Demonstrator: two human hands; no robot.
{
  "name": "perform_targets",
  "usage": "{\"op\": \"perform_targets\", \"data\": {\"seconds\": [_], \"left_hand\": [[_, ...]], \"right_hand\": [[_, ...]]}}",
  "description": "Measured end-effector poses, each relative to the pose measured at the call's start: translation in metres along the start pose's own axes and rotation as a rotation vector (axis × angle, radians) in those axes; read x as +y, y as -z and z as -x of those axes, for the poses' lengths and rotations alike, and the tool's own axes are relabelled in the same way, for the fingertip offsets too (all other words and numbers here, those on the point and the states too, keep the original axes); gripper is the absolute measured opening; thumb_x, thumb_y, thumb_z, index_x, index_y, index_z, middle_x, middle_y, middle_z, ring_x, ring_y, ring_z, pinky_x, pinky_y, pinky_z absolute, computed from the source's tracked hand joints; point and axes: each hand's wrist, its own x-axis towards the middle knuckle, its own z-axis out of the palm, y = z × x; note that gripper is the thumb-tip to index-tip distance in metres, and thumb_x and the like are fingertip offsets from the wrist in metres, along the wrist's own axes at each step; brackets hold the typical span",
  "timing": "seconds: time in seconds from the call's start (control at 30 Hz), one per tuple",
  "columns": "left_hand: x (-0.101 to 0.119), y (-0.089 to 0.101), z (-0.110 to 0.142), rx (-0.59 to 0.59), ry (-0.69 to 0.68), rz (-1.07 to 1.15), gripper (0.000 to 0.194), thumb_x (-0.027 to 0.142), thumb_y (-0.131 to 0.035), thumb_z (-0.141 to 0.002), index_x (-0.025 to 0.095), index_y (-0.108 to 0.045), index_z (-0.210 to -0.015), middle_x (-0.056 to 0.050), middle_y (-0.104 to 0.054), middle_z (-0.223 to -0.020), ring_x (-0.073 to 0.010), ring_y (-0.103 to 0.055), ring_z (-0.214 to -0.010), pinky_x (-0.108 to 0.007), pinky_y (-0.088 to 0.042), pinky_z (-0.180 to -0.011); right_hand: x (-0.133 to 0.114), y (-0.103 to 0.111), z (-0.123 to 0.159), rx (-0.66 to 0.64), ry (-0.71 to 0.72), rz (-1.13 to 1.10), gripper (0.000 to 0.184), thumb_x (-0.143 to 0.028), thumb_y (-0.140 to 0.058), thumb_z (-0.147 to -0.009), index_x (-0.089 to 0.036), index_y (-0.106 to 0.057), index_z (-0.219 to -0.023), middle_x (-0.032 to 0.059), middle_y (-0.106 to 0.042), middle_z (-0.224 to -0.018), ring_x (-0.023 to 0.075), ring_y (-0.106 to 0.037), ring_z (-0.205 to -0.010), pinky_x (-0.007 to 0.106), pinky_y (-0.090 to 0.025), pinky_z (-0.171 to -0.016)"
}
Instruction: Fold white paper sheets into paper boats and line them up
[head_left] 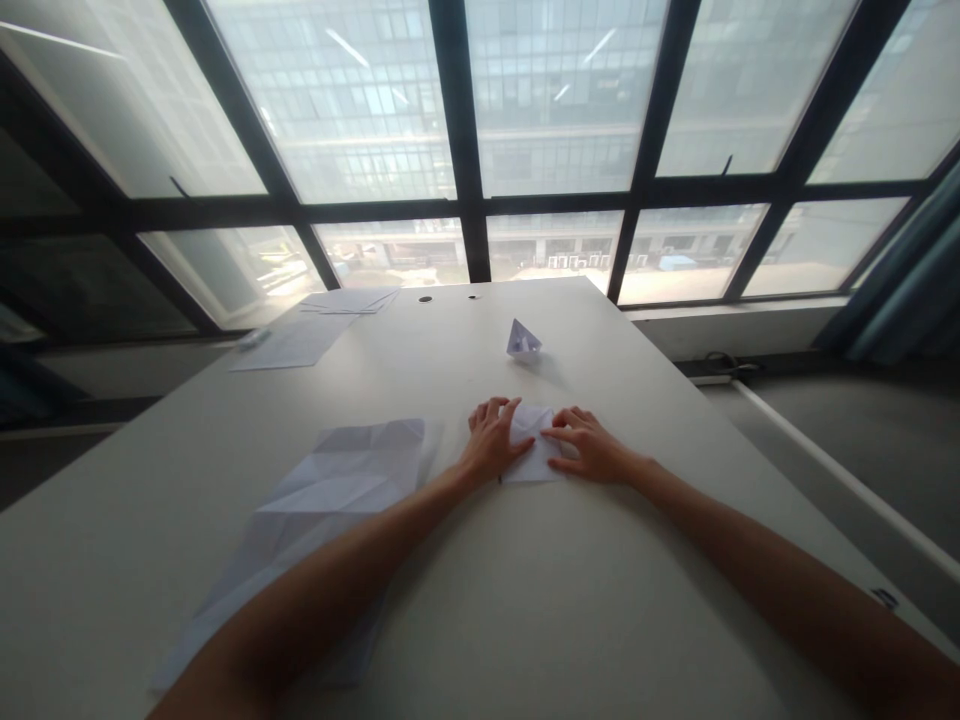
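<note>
A small folded sheet of white paper lies flat on the white table. My left hand rests on its left side, with thumb and fingers spread apart over the paper. From the right, my right hand touches the paper's right edge, its fingers also apart. Both hands press from above, and parts of the paper are hidden under the fingers. Beyond the hands stands a folded paper boat, its pointed peak upward.
Creased, unfolded paper lies to the left, partly beneath my left forearm. At the far left are several flat sheets with a small clear object near them. Tall windows rise behind the table, and a blue curtain hangs at right.
</note>
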Motion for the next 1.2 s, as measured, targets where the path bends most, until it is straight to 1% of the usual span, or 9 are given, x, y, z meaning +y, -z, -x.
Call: {"op": "perform_targets", "data": {"seconds": [0.13,0.23,0.4,0.6,0.7,0.87,1.07,1.13,1.2], "left_hand": [[-0.001,-0.002,0.000,-0.039,0.001,-0.025,0.072,0.047,-0.067,-0.084,0.021,-0.040,-0.146,-0.015,-0.046,-0.139,-0.0346,-0.041,-0.130,-0.052,-0.031,-0.110],[-0.002,-0.003,0.001,-0.067,0.011,-0.042,0.071,0.050,-0.063,-0.086,0.019,-0.040,-0.146,-0.016,-0.048,-0.137,-0.0345,-0.042,-0.129,-0.051,-0.032,-0.109],[-0.001,-0.002,0.001,-0.045,-0.001,-0.051,0.071,0.051,-0.064,-0.085,0.020,-0.041,-0.145,-0.014,-0.047,-0.137,-0.0334,-0.042,-0.128,-0.050,-0.033,-0.108],[0.001,0.001,0.001,-0.030,-0.026,-0.080,0.069,0.050,-0.064,-0.086,0.020,-0.042,-0.144,-0.014,-0.047,-0.137,-0.0330,-0.042,-0.128,-0.050,-0.030,-0.110],[0.002,0.003,0.001,-0.015,-0.034,-0.083,0.067,0.049,-0.065,-0.085,0.020,-0.044,-0.142,-0.013,-0.047,-0.136,-0.0325,-0.042,-0.126,-0.050,-0.030,-0.110],[0.007,0.007,0.001,0.025,-0.061,-0.078,0.067,0.044,-0.072,-0.081,0.024,-0.047,-0.140,-0.011,-0.047,-0.136,-0.0313,-0.043,-0.122,-0.049,-0.034,-0.105],[0.012,0.013,0.000,0.079,-0.073,-0.104,0.071,0.041,-0.077,-0.078,0.024,-0.047,-0.140,-0.013,-0.050,-0.133,-0.0334,-0.041,-0.125,-0.054,-0.028,-0.107],[0.012,0.013,0.000,0.082,-0.087,-0.077,0.069,0.037,-0.077,-0.078,0.025,-0.047,-0.139,-0.012,-0.049,-0.134,-0.0333,-0.042,-0.124,-0.053,-0.032,-0.106],[0.010,0.013,0.000,0.074,-0.114,-0.011,0.069,0.031,-0.076,-0.079,0.027,-0.045,-0.141,-0.011,-0.047,-0.135,-0.0312,-0.045,-0.121,-0.050,-0.038,-0.104]], "right_hand": [[-0.001,-0.001,-0.001,-0.011,-0.002,-0.014,0.043,-0.038,-0.070,-0.085,-0.023,-0.066,-0.126,0.0114,-0.060,-0.115,0.0269,-0.053,-0.107,0.045,-0.041,-0.099],[0.000,-0.001,-0.001,-0.013,-0.005,-0.023,0.043,-0.038,-0.070,-0.085,-0.023,-0.066,-0.125,0.0113,-0.060,-0.115,0.0267,-0.053,-0.107,0.044,-0.041,-0.098],[0.001,-0.001,-0.001,-0.011,-0.006,-0.025,0.043,-0.039,-0.070,-0.085,-0.024,-0.066,-0.125,0.0108,-0.060,-0.114,0.0265,-0.053,-0.107,0.044,-0.041,-0.098],[0.000,-0.001,0.000,-0.004,-0.001,-0.020,0.042,-0.039,-0.070,-0.085,-0.024,-0.067,-0.124,0.0105,-0.060,-0.113,0.0260,-0.053,-0.106,0.043,-0.041,-0.097],[0.000,-0.001,0.000,-0.002,0.001,-0.021,0.042,-0.040,-0.070,-0.085,-0.024,-0.067,-0.124,0.0105,-0.060,-0.113,0.0261,-0.053,-0.106,0.043,-0.041,-0.097],[0.001,-0.001,-0.001,0.007,-0.001,-0.030,0.042,-0.040,-0.070,-0.085,-0.025,-0.067,-0.124,0.0106,-0.060,-0.114,0.0260,-0.054,-0.106,0.044,-0.041,-0.098],[0.001,-0.002,-0.001,0.000,-0.007,-0.030,0.044,-0.038,-0.072,-0.084,-0.025,-0.066,-0.126,0.0106,-0.061,-0.114,0.0262,-0.054,-0.106,0.045,-0.041,-0.099],[0.000,-0.001,-0.002,-0.001,-0.007,-0.033,0.045,-0.038,-0.072,-0.083,-0.025,-0.066,-0.126,0.0106,-0.061,-0.114,0.0262,-0.054,-0.107,0.045,-0.041,-0.099],[0.000,0.000,-0.002,0.000,-0.006,-0.037,0.045,-0.038,-0.071,-0.084,-0.025,-0.066,-0.126,0.0108,-0.061,-0.114,0.0265,-0.054,-0.107,0.045,-0.041,-0.099]]}}
